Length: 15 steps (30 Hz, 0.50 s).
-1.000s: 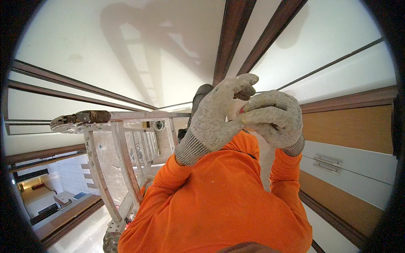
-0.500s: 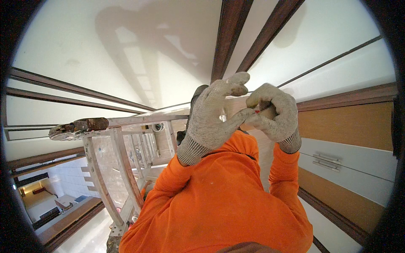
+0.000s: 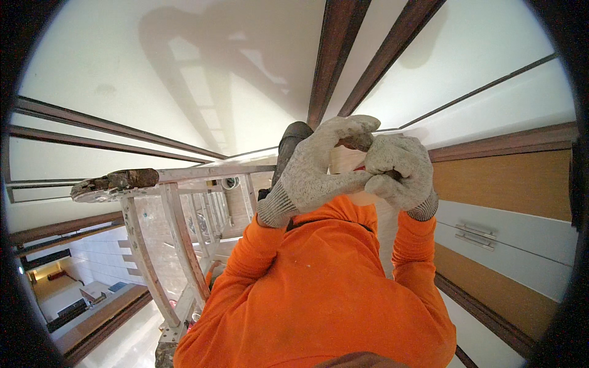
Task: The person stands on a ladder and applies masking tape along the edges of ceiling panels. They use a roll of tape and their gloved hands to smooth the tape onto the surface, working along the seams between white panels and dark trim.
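Both my hands wear pale grey knit gloves with ribbed cuffs and meet in front of my chest. My left hand [image 3: 325, 165] curves in a C, fingers apart from the thumb. Its thumb tip touches my right hand [image 3: 402, 173], and its dark-stained fingertips come close to that hand's knuckles. My right hand is closed, thumb against curled fingers. A small red thing [image 3: 360, 167] peeks out beside its fingers; the gloves hide the rest, so its kind cannot be made out.
A paint-spattered stepladder [image 3: 178, 224] stands at my left, its worn top end [image 3: 116, 183] level with my hands. White wall panels [image 3: 245, 61] with dark wood trim [image 3: 337, 55] rise ahead. Wood and grey drawer fronts [image 3: 497, 227] line the right.
My right hand has turned and curled tighter, hiding more of the red thing. My left hand has shifted slightly right, its fingers bending toward the right hand.
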Each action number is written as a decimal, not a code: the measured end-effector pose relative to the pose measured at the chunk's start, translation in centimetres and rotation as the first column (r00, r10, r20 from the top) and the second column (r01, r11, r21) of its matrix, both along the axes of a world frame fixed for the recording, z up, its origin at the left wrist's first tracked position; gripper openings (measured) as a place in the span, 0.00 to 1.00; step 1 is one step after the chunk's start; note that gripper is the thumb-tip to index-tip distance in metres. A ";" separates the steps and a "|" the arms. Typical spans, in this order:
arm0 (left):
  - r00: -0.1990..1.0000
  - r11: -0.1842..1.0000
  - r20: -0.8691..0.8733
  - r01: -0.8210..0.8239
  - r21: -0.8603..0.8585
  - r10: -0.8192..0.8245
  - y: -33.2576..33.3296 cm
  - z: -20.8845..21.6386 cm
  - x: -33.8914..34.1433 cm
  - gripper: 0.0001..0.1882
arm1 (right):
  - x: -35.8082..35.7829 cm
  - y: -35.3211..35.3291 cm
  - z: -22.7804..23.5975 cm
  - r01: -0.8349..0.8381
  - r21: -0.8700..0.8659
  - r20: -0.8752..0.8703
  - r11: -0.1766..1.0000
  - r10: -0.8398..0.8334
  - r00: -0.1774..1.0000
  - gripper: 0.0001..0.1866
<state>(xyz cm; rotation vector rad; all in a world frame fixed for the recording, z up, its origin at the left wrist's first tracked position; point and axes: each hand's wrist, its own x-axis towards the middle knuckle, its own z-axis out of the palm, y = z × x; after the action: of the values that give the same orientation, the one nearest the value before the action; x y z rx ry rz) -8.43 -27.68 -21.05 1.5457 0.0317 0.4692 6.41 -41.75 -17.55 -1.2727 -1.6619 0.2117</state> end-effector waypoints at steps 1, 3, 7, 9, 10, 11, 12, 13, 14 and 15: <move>1.000 1.000 0.001 0.012 0.023 -0.012 0.1 0.0 0.0 0.38 | -0.1 0.0 -0.1 -0.013 0.017 -0.021 1.000 0.013 1.000 0.16; 0.998 0.999 -0.028 0.048 0.019 -0.047 0.0 0.1 -0.1 0.38 | -0.1 0.0 -0.3 -0.028 0.034 -0.038 0.999 0.029 0.999 0.15; 0.996 0.995 -0.052 0.081 0.051 -0.079 -0.1 0.6 -0.1 0.39 | 0.0 -0.3 -0.3 -0.021 0.057 -0.051 0.998 0.024 0.998 0.17; 0.996 0.996 -0.050 0.079 0.028 -0.078 -0.1 0.0 0.1 0.39 | 0.0 -0.4 -0.3 -0.003 0.059 -0.062 0.998 0.007 0.998 0.16; 0.996 0.997 -0.050 0.079 0.016 -0.078 -0.2 0.1 0.2 0.39 | 0.0 -0.3 0.0 0.010 0.051 -0.064 0.999 -0.006 0.998 0.14; 0.997 0.998 -0.045 0.059 -0.001 -0.059 -0.3 0.4 0.2 0.37 | -0.1 -0.3 0.1 0.023 0.043 -0.065 0.999 -0.020 0.998 0.12; 0.998 0.999 -0.042 0.038 -0.019 -0.039 -0.4 0.9 0.2 0.35 | -0.1 -0.3 0.2 0.025 0.022 -0.102 0.999 -0.023 0.995 0.12; 0.999 0.999 -0.038 0.020 -0.038 -0.021 -0.5 1.4 0.1 0.34 | -0.3 -0.4 0.1 0.029 -0.001 -0.138 1.000 -0.029 0.990 0.12; 1.000 1.000 -0.019 -0.019 0.005 0.019 -0.7 1.5 0.0 0.30 | -0.4 -0.4 0.1 0.032 -0.024 -0.175 0.999 -0.036 0.984 0.13; 0.998 0.997 0.002 -0.059 0.048 0.059 -0.7 1.5 -0.2 0.27 | -0.4 -0.4 0.1 0.068 -0.011 -0.188 0.998 -0.069 0.980 0.15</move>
<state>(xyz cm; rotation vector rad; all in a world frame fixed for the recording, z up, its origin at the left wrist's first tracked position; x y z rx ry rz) -8.61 -28.43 -19.55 1.5950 0.0660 0.5199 5.99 -42.16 -17.48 -1.2702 -1.4547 0.2854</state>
